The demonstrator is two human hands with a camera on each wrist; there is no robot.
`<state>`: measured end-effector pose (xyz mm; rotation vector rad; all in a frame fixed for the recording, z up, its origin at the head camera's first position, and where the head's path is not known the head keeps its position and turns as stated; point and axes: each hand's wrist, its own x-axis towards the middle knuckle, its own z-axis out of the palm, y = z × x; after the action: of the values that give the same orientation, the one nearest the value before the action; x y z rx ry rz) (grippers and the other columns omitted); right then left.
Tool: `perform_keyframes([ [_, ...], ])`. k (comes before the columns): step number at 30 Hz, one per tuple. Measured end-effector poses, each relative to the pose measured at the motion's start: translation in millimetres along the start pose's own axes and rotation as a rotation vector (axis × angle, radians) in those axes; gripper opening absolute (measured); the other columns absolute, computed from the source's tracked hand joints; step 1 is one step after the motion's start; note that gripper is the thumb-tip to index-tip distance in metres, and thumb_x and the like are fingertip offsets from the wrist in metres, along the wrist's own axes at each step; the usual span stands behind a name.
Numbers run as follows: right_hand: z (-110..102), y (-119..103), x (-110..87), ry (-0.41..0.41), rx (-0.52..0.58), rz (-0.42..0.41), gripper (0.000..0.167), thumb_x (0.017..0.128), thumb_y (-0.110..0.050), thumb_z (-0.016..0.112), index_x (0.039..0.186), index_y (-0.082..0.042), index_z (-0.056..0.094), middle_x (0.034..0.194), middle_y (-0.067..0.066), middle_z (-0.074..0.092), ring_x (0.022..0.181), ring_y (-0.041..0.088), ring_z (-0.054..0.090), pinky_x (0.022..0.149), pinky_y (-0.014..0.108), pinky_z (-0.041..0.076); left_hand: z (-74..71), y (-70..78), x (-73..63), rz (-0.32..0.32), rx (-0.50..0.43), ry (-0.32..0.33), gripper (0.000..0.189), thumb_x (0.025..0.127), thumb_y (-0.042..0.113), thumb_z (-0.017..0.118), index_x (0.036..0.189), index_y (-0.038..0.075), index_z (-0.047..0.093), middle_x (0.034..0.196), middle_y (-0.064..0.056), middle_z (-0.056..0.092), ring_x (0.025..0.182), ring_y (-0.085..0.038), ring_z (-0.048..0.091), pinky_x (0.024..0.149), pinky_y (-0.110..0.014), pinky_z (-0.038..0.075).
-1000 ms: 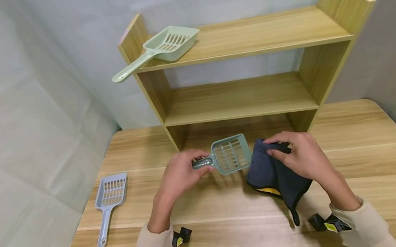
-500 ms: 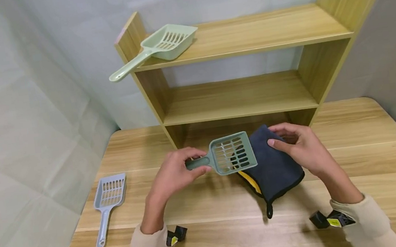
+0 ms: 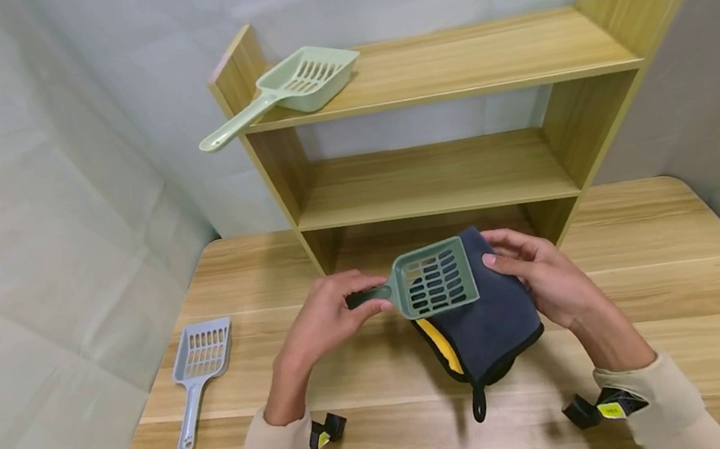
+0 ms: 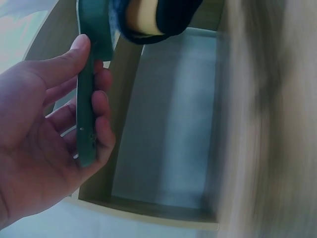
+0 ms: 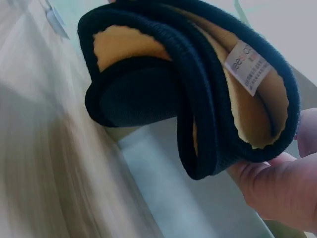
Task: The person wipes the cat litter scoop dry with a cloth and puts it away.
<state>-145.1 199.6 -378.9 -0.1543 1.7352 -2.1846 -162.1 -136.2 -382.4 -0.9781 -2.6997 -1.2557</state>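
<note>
My left hand [image 3: 330,310] grips the handle of a dark green litter scoop [image 3: 437,277], its slotted head pointing right. In the left wrist view the thumb and curled fingers wrap the scoop's handle [image 4: 85,114]. My right hand [image 3: 541,273] holds a folded dark blue cloth [image 3: 496,316] with a yellow inner side and a black hanging loop, thumb on top. The scoop's head overlaps the cloth's left part in the head view. From the right wrist, the folds of the cloth [image 5: 143,94] show yellow lining and a white label.
A light blue scoop [image 3: 201,360] lies on the wooden table [image 3: 372,433] at the left. A wooden shelf unit [image 3: 435,178] stands behind the hands. On its top board a pale green scoop [image 3: 309,81] lies with its handle jutting over the left edge.
The cloth has swung left and spread out, bringing it behind the scoop's head. My right hand has shifted its hold along the cloth. The scoop has moved slightly right.
</note>
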Motion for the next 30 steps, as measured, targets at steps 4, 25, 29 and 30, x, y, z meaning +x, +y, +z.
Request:
perform_keyframes([
  [4, 4.0, 2.3, 1.1, -0.017, 0.029, 0.008, 0.03, 0.11, -0.009, 0.06, 0.137, -0.021, 0.063, 0.121, -0.003, 0.076, 0.099, 0.013, 0.078, 0.077, 0.029, 0.064, 4.6, -0.2, 1.6, 0.016, -0.015, 0.001, 0.036, 0.094, 0.011, 0.083, 0.129, 0.003, 0.077, 0.116, -0.009, 0.081, 0.105, -0.023, 0.077, 0.089, -0.041, 0.063],
  [25, 14.8, 13.1, 4.0, -0.023, -0.043, -0.005, 0.033, 0.111, -0.003, 0.054, 0.143, -0.007, 0.056, 0.121, -0.004, 0.075, 0.107, 0.01, 0.074, 0.086, 0.026, 0.062, 14.7, 4.2, 3.4, 0.007, -0.041, 0.015, 0.042, 0.094, 0.02, 0.084, 0.133, 0.006, 0.076, 0.116, -0.006, 0.081, 0.106, -0.018, 0.076, 0.089, -0.036, 0.063],
  [29, 14.7, 12.8, 4.0, -0.017, -0.045, -0.024, 0.035, 0.11, -0.002, 0.055, 0.144, -0.006, 0.058, 0.121, -0.006, 0.076, 0.11, 0.009, 0.073, 0.088, 0.025, 0.062, 11.0, 2.5, 1.4, -0.013, -0.036, 0.015, 0.043, 0.094, 0.021, 0.084, 0.133, 0.007, 0.076, 0.122, -0.007, 0.08, 0.112, -0.022, 0.076, 0.092, -0.044, 0.063],
  [30, 14.4, 12.4, 3.9, -0.015, -0.047, -0.025, 0.035, 0.11, -0.002, 0.056, 0.144, -0.007, 0.058, 0.12, -0.006, 0.076, 0.109, 0.009, 0.074, 0.088, 0.025, 0.062, 10.2, 1.8, 0.9, -0.017, -0.033, 0.011, 0.043, 0.094, 0.021, 0.084, 0.133, 0.007, 0.076, 0.123, -0.007, 0.08, 0.112, -0.022, 0.076, 0.091, -0.044, 0.063],
])
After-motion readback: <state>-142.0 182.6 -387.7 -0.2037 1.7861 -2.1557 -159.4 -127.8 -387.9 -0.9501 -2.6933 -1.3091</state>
